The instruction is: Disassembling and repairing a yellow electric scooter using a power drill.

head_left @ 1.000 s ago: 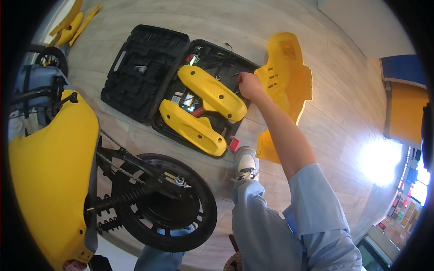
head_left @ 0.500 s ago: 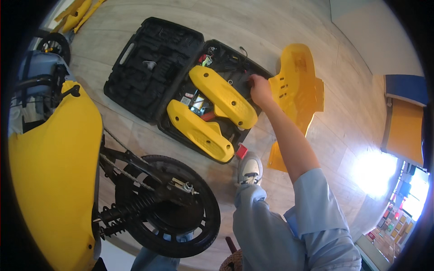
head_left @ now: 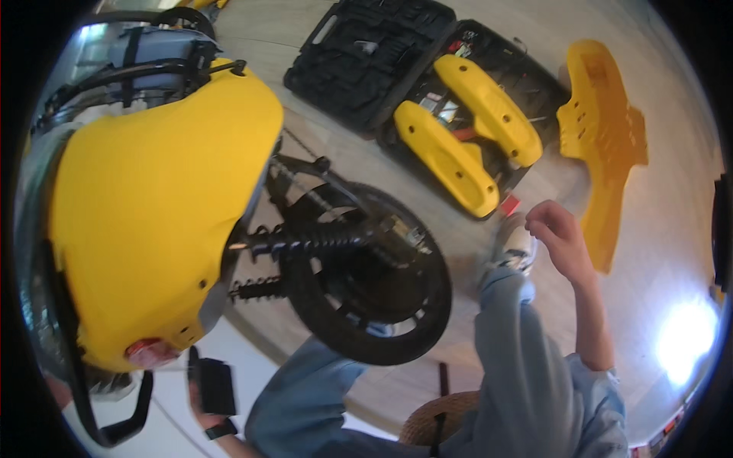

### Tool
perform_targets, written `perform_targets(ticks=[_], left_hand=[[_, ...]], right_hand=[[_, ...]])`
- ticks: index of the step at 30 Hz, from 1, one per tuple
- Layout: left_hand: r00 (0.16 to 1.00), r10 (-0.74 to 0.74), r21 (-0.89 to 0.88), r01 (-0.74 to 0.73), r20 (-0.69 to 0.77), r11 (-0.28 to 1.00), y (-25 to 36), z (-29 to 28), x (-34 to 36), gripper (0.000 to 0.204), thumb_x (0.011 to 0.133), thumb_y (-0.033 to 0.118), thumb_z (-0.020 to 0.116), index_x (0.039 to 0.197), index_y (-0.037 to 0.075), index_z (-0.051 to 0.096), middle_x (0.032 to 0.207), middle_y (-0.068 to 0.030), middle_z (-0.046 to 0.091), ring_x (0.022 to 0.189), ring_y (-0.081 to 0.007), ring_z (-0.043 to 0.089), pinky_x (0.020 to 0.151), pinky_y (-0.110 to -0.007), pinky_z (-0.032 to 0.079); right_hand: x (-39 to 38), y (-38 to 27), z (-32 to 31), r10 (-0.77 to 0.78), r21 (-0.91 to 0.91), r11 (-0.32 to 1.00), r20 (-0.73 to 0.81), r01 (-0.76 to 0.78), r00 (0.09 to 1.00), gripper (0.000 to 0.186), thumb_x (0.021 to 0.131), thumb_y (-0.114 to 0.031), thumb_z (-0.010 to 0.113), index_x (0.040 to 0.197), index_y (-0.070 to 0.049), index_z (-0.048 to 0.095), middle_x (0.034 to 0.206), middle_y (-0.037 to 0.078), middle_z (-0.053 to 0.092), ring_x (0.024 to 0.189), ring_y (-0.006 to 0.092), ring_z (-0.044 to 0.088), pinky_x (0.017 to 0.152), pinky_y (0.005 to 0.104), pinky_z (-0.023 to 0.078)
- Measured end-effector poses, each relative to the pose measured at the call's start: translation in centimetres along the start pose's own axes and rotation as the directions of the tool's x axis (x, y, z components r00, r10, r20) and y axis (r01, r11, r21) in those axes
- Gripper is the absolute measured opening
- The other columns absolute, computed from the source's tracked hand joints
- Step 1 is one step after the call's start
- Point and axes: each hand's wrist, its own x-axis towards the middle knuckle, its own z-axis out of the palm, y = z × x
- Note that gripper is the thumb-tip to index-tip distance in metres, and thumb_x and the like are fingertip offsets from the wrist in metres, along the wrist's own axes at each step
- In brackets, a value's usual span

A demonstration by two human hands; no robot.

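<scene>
You seem to be mid-step between the open tool case (head_left: 359, 84), upper centre, and the yellow motorbike (head_left: 168, 191) filling the left; moving on calls for a steady left hand. Your right hand (head_left: 561, 237), right of centre, has curled fingers; whether they pinch something small, you cannot tell. Your left hand (head_left: 200, 408), lower left, is partly hidden behind a black plate (head_left: 217, 389), its grip unclear.

R grip (head_left: 561, 237) off toolbox (head_left: 355, 88), nr shoe (head_left: 515, 235) | L grip (head_left: 201, 411) now vis

Outfit's all soft blues: light sleeve (head_left: 599, 404) and loose denim-look pants (head_left: 508, 343). Got a dark wristband (head_left: 221, 429) above the left hand (head_left: 200, 404), plus a blurry whitish shoe (head_left: 517, 240).
</scene>
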Motion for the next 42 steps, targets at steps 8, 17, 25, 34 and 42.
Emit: perform_targets(ticks=[8, 17, 25, 34, 42], left_hand=[[0.840, -0.283, -0.720, -0.171, -0.464, 0.673, -1.8, 7.1, -12.8, 0.039, 0.092, 0.013, 0.057, 0.129, 0.002, 0.053, 0.069, 0.0053, 0.044, 0.060, -0.0051, 0.042, 0.057, -0.024, 0.041], [0.954, -0.024, 0.042, 0.039, -0.299, 0.998, -5.7, 17.7, -22.4, 0.050, 0.080, 0.006, 0.064, 0.127, -0.003, 0.050, 0.068, -0.0006, 0.048, 0.052, -0.0106, 0.045, 0.053, -0.027, 0.042], [0.841, 0.250, 0.534, -0.506, 0.479, 0.678, -8.5, 28.3, -17.4, 0.083, 0.081, 0.001, 0.061, 0.150, -0.006, 0.015, 0.142, -0.0260, 0.043, 0.133, -0.0328, 0.044, 0.108, -0.037, 0.035], [0.641, 0.425, 0.500, -0.766, 0.639, 0.403, -11.9, 35.5, -11.6, 0.064, 0.077, -0.002, 0.054, 0.136, -0.013, 0.031, 0.125, -0.0343, 0.046, 0.118, -0.0487, 0.044, 0.100, -0.050, 0.038], [0.396, 0.561, 0.327, -0.918, 0.728, 0.224, -9.0, 36.3, -10.0, 0.010, 0.076, 0.008, 0.068, 0.082, 0.004, 0.062, 0.088, -0.0111, 0.064, 0.083, -0.0307, 0.063, 0.072, -0.041, 0.051]], right_hand=[[-7.3, -5.5, 2.4, -0.135, -0.087, 0.980, 0.386, 0.182, 0.913, 0.020, 0.086, -0.011, 0.062, 0.104, -0.003, 0.062, 0.088, 0.007, 0.065, 0.084, 0.0170, 0.063, 0.078, 0.0313, 0.050], [-18.7, -20.9, 1.1, -0.259, -0.062, 0.805, 0.858, 0.590, 0.443, 0.048, 0.090, -0.028, 0.063, 0.127, 0.002, 0.054, 0.107, 0.019, 0.066, 0.093, 0.0321, 0.066, 0.084, 0.0394, 0.051], [-29.4, -18.8, 8.1, 0.101, -0.240, 0.959, 0.787, 0.152, 0.608, 0.098, 0.082, -0.047, 0.074, 0.150, -0.002, 0.019, 0.140, 0.021, 0.046, 0.126, 0.0315, 0.050, 0.105, 0.0380, 0.040], [-24.1, -18.0, 13.1, 0.174, 0.725, 0.612, 0.265, -0.315, 0.948, 0.035, 0.090, -0.033, 0.067, 0.113, -0.009, 0.054, 0.092, 0.009, 0.064, 0.086, 0.0216, 0.062, 0.076, 0.0371, 0.053], [-17.5, -18.7, 7.3, 0.431, 0.865, 0.435, 0.045, -0.251, 0.901, 0.015, 0.089, -0.019, 0.063, 0.087, -0.010, 0.051, 0.067, 0.001, 0.051, 0.053, 0.0117, 0.049, 0.053, 0.0299, 0.046]])
